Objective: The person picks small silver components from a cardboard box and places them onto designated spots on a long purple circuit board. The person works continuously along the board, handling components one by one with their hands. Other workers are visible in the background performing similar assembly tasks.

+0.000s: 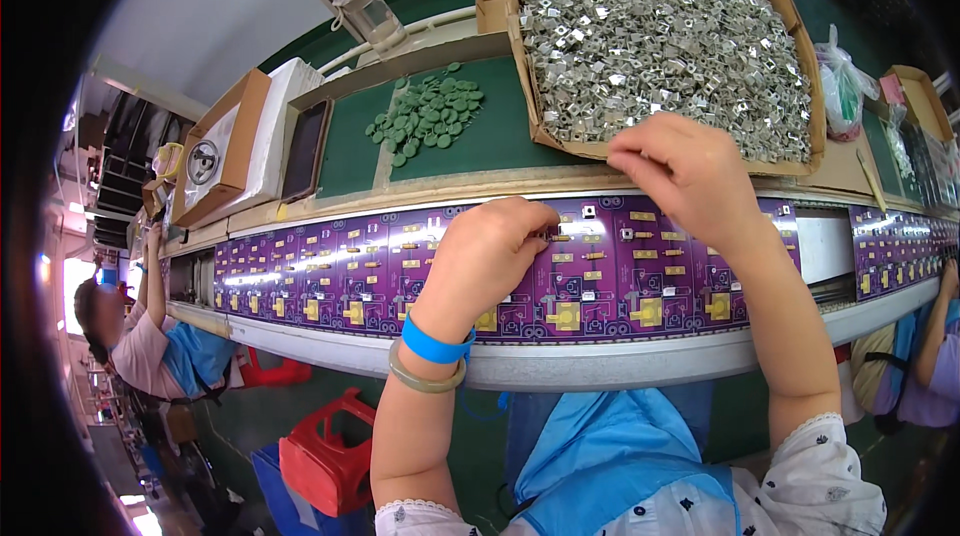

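A long row of purple circuit boards lies on a rail in front of me, with small components on it. My left hand is over the middle of the row, thumb and fingers pinched close to the board surface; whatever they hold is hidden. At the near edge of a cardboard box heaped with small silvery metal clips, my right hand is raised above the boards. Its thumb and fingertips are pinched together, and I cannot make out anything between them. A blue band and a bangle circle my left wrist.
Green disc-shaped components lie in a pile on the green bench, left of the box. Beyond are a clear lidded jar and a carton with a reel. A red stool stands below the rail. Other people work at both ends.
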The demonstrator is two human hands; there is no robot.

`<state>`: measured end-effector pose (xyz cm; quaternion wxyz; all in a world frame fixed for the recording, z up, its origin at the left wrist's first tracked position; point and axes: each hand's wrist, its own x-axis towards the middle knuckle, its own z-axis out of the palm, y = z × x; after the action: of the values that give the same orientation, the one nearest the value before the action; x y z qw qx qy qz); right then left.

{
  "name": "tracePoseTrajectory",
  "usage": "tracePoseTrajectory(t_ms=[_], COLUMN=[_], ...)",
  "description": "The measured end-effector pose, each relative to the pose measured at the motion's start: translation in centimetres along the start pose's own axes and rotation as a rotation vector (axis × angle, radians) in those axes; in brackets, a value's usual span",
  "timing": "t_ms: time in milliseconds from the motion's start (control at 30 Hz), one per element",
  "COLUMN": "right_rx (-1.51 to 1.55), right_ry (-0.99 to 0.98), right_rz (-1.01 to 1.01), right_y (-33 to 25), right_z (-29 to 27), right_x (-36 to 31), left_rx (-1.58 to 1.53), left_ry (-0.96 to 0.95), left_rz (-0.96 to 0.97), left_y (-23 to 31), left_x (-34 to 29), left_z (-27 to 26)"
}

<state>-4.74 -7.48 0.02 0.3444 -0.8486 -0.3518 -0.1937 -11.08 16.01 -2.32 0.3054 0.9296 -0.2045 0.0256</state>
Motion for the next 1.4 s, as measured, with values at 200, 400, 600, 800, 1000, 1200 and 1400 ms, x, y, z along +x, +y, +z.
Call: tracePoseTrajectory(t_ms=[200, 400, 600, 800, 1000, 1200, 1400], right_rx=[-0.097, -0.323, -0.313, -0.120, 0.305, 0.059, -0.430], right_ry=[0.001, -0.164, -0.187, 0.033, 0.102, 0.081, -0.039], right_rz=[0.081, 0.070, 0.180, 0.215, 0.357, 0.291, 0.088], right_y=[2.0, 3.3, 3.1, 3.5, 2.9, 3.0, 3.2], right_z=[0.0, 1.3, 1.3, 0.5, -0.7, -0.2, 0.9], right_x=[2.3, 4.0, 3.6, 2.1, 1.0, 1.0, 2.4], left_rx=[0.130, 0.202, 0.359, 0.550, 0.486, 0.425, 0.487], left_ry=[-0.061, -0.007, 0.301, 0.181, 0.194, 0.335, 0.206], left_rz=[0.050, 0.078, 0.254, 0.263, 0.189, 0.233, 0.181], left_y=[0.3, 1.3, 1.8, 0.3, 0.7, 0.1, 0.3], left_x=[0.3, 2.1, 8.6, 12.9, 13.1, 13.2, 13.4], left_z=[-0.2, -2.1, -2.1, 0.7, 1.4, 1.7, 1.4])
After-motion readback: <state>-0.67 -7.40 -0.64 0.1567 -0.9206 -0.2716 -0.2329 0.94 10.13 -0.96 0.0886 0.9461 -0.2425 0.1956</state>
